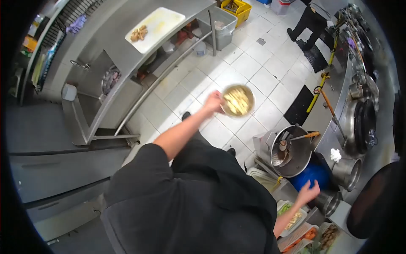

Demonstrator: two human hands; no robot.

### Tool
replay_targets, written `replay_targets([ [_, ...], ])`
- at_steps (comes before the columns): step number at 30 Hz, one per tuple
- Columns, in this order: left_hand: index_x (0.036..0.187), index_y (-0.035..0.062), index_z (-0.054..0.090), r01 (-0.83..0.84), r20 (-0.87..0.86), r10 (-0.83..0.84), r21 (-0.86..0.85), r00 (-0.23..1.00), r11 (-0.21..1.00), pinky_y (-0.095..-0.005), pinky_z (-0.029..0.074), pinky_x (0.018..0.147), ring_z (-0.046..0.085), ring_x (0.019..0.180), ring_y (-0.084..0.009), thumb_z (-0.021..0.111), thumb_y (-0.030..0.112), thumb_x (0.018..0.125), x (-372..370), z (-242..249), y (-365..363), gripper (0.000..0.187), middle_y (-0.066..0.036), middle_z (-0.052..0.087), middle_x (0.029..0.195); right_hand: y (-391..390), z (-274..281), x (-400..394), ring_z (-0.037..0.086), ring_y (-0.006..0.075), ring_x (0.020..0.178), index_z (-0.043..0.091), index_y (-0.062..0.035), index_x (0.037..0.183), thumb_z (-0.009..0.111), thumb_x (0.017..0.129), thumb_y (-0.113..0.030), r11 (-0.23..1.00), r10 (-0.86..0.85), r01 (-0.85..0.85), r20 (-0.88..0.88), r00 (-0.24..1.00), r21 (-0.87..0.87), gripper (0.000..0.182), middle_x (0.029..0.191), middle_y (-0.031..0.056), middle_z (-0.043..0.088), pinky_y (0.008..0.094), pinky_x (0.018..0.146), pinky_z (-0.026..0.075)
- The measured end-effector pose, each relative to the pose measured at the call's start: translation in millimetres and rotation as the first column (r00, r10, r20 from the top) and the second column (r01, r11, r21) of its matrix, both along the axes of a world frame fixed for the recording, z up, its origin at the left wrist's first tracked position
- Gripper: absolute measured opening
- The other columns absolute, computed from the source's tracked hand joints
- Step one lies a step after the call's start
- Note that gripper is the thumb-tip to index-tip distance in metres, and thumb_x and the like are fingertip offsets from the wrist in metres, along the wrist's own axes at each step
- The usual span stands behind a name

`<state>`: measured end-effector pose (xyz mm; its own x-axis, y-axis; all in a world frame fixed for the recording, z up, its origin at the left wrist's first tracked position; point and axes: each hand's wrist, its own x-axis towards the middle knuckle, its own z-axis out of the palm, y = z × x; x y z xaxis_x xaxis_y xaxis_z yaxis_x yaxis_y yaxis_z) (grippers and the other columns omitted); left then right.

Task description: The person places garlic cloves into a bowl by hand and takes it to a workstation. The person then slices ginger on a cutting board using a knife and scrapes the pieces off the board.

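My left hand (214, 101) grips the rim of a round metal bowl (252, 100), held out over the tiled floor. Pale yellow peeled pieces (237, 101) fill much of the bowl; their kind is too blurred to name. Lower right, my right hand (308, 193) is open and empty, fingers apart, close to a blue rounded object (311, 174). Just beyond it stands a large metal pot (292, 169) with a wooden-handled tool (312, 134) and a strainer (280, 157) inside. Beside my right forearm is a white basket (301, 216) of chopped food.
On the steel counter at left lies a white cutting board (165, 23) with ginger-like pieces (138, 33). A sink (91, 89) adjoins it. Woks and pans (364, 118) line the right side. Another person (311, 25) stands at the far right, near black mats (298, 106).
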<state>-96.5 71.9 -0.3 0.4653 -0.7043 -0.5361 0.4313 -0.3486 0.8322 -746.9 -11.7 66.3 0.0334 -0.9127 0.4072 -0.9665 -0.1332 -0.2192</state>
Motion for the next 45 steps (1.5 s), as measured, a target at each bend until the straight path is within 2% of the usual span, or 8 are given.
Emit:
replay_targets([
  [4, 0.103, 0.0058, 0.048, -0.374, -0.022, 0.376, -0.173, 0.926, 0.911, -0.0490, 0.071, 0.066, 0.076, 0.082, -0.0302, 0.063, -0.003, 0.092, 107.8, 41.7, 35.4, 0.021, -0.015, 0.065, 0.098, -73.5, 1.4, 161.9, 0.068, 0.0350, 0.100, 0.069, 0.0039, 0.120, 0.073, 0.095, -0.013, 0.963, 0.111, -0.147, 0.165, 0.980, 0.225, 0.031, 0.111, 0.0204, 0.069, 0.0438, 0.089, 0.055],
  [9, 0.101, 0.0062, 0.048, -0.521, -0.105, 0.514, -0.289, 0.851, 0.803, -0.0457, 0.071, 0.069, 0.076, 0.083, -0.0270, 0.066, -0.003, 0.092, 237.8, 63.3, 80.6, 0.022, -0.014, 0.067, 0.100, -107.6, 0.4, 357.7, 0.068, 0.0249, 0.076, 0.040, -0.0091, 0.159, 0.072, 0.096, -0.008, 0.855, 0.240, -0.352, 0.311, 0.920, 0.380, 0.071, 0.103, 0.0160, 0.071, 0.0386, 0.076, 0.056],
  [13, 0.102, 0.0067, 0.049, -0.583, -0.141, 0.567, -0.274, 0.811, 0.765, -0.0433, 0.071, 0.071, 0.077, 0.087, -0.0254, 0.069, -0.001, 0.093, 308.9, 83.6, 110.7, 0.023, -0.013, 0.069, 0.101, -123.3, -28.6, 460.1, 0.064, 0.0137, 0.062, 0.047, -0.0053, 0.151, 0.072, 0.090, 0.000, 0.692, 0.167, -0.425, 0.444, 0.881, 0.583, 0.066, 0.096, 0.0123, 0.071, 0.0313, 0.059, 0.056],
  [24, 0.104, 0.0018, 0.047, -0.841, -0.287, 0.794, -0.261, 0.536, 0.473, -0.0469, 0.070, 0.075, 0.071, 0.095, -0.0311, 0.064, -0.005, 0.092, 515.7, 99.2, 138.2, 0.022, -0.016, 0.059, 0.109, -70.3, -58.7, 628.9, 0.075, 0.0292, 0.087, 0.071, -0.0012, 0.123, 0.083, 0.087, -0.021, 0.318, 0.555, -0.377, 0.152, 0.818, 0.870, 0.043, 0.098, 0.0201, 0.078, 0.0411, 0.079, 0.059],
  [31, 0.115, -0.0040, 0.046, -0.946, -0.109, 0.962, -0.242, 0.249, 0.217, -0.0464, 0.072, 0.078, 0.072, 0.103, -0.0349, 0.059, -0.013, 0.088, 715.6, 46.1, 120.1, 0.031, -0.019, 0.059, 0.113, -119.4, -87.9, 739.3, 0.077, 0.0309, 0.088, 0.071, 0.0018, 0.118, 0.079, 0.091, -0.019, 0.222, 0.655, -0.423, 0.187, 0.732, 0.878, 0.035, 0.098, 0.0224, 0.078, 0.0406, 0.078, 0.059],
  [36, 0.129, -0.0034, 0.048, -0.898, -0.324, 0.842, -0.244, 0.431, 0.365, -0.0449, 0.068, 0.074, 0.074, 0.095, -0.0346, 0.066, 0.003, 0.099, 756.9, 18.3, 126.3, 0.036, -0.021, 0.062, 0.121, -151.2, -52.0, 898.1, 0.074, 0.0290, 0.076, 0.070, 0.0023, 0.117, 0.075, 0.096, -0.015, 0.196, 0.806, -0.612, 0.229, 0.545, 0.766, 0.028, 0.090, 0.0194, 0.077, 0.0413, 0.072, 0.058],
  [41, 0.133, -0.0067, 0.050, -0.931, -0.229, 0.923, -0.272, 0.309, 0.244, -0.0455, 0.066, 0.088, 0.074, 0.100, -0.0387, 0.068, 0.004, 0.100, 747.6, 17.1, 233.4, 0.039, -0.027, 0.069, 0.116, -177.5, -2.6, 1070.5, 0.068, 0.0170, 0.070, 0.069, 0.0024, 0.115, 0.070, 0.101, -0.014, -0.002, 0.885, -0.794, 0.371, 0.282, 0.608, 0.021, 0.083, 0.0115, 0.072, 0.0331, 0.066, 0.055],
  [45, 0.118, -0.0072, 0.063, -0.942, -0.350, 0.921, -0.215, -0.170, -0.256, -0.0412, 0.069, 0.083, 0.075, 0.091, -0.0308, 0.066, -0.010, 0.092, 757.9, -37.4, 390.4, 0.027, -0.019, 0.069, 0.105, -144.8, 55.0, 1170.2, 0.066, 0.0129, 0.073, 0.069, 0.0022, 0.114, 0.067, 0.104, -0.014, -0.040, 0.843, -0.926, 0.510, 0.171, 0.376, 0.019, 0.086, 0.0076, 0.071, 0.0300, 0.069, 0.055],
])
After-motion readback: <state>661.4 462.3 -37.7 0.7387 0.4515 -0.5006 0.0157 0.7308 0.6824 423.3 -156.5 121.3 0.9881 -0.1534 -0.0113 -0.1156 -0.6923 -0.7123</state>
